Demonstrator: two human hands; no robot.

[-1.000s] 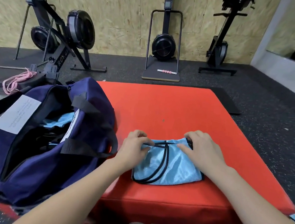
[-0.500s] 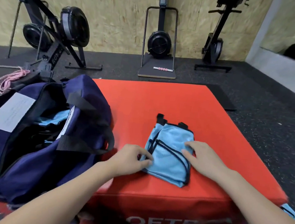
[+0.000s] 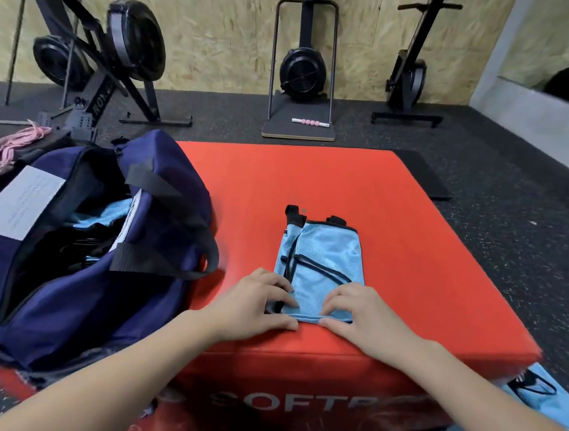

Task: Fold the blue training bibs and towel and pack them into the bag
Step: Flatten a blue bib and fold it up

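Two hands sit on the near end of the folded blue bib [image 3: 320, 266], which lies on the red worktop [image 3: 395, 225] at the lower centre of the frame. Our left hand [image 3: 254, 307] and right hand [image 3: 360, 320] are side by side, equally near to it, each with its thumb tucked at the near hem and its fingers [image 3: 281, 292] curled over the top of the cloth, pinching that edge.

From our fingers the bib runs straight up the frame, away from us: its long axis is near-to-far, with the black strap ends at the far end pointing toward the upper centre. We judge the next fold would carry the pinched hem along that axis toward the straps, halving the length.

Our navy bag [image 3: 76, 259] stands open at the left of the frame, just beside the worktop, with blue cloth already showing inside. It lies on the left hand's side. More blue fabric [image 3: 542, 399] lies on the floor at lower right.
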